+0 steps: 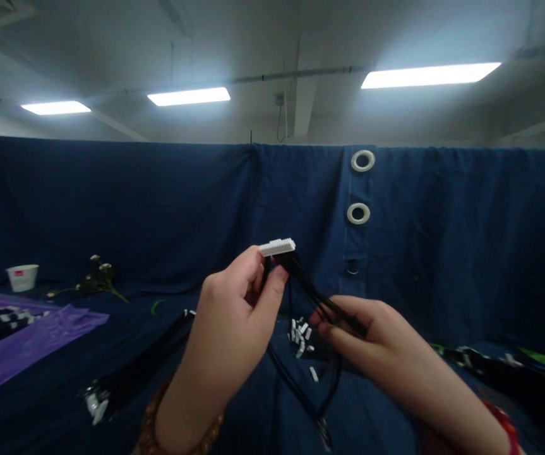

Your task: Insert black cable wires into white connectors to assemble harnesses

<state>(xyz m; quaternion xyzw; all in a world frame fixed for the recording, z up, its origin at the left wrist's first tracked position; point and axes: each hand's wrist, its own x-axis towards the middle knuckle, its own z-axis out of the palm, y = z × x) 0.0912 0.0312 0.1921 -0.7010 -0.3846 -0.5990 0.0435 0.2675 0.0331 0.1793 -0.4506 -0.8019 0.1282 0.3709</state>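
A white multi-pin connector (278, 247) is raised in front of me, with a bundle of black wires (307, 284) running out of it. My left hand (241, 303) pinches the connector's left end and the wires just below it between thumb and fingers. Further along the bundle, my right hand (357, 328) is closed around the black wires. Some wires loop down below both hands to a gathered end (323, 430) near the bottom of the view. Behind my hands lies a small pile of loose white connectors (300, 335) on the blue cloth.
A bundle of black cables with white ends (144, 354) lies to the left. Beyond it are a purple bag (59, 335), small white flowers (104, 278) and a white cup (23, 278). More black cables (504, 373) lie at right. A blue curtain (158, 208) hangs behind.
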